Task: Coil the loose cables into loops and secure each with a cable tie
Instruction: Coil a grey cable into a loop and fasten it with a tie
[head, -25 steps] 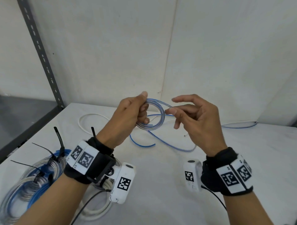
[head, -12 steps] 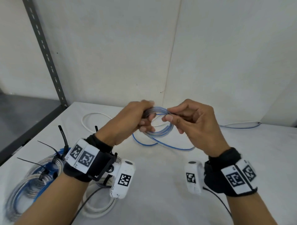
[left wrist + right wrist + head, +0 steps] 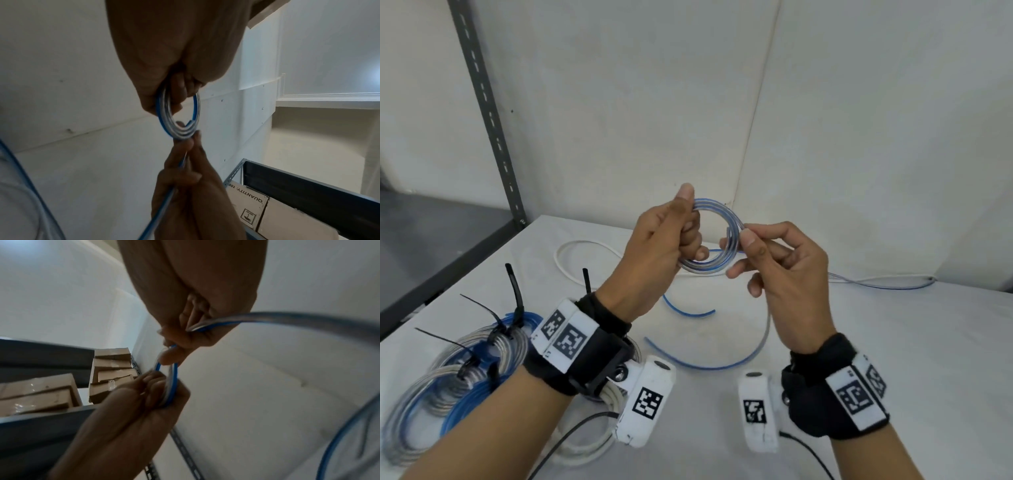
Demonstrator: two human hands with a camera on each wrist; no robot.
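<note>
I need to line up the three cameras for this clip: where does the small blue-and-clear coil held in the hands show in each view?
Head: coil at centre, held up between left hand and right hand.
Left wrist: coil at centre, seen edge-on below the palm.
Right wrist: coil left of centre, between both hands.
Shared landmark: the right hand's fingertips pinching the coil's side.

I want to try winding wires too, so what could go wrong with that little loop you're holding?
The small blue-and-clear cable coil has no tie on it yet; only the left hand grips it, so the springy turns could pop open if the fingers loosen. The right hand pinches the loose cable tail, which trails across the white table and might snag or twist while being wound.
</note>
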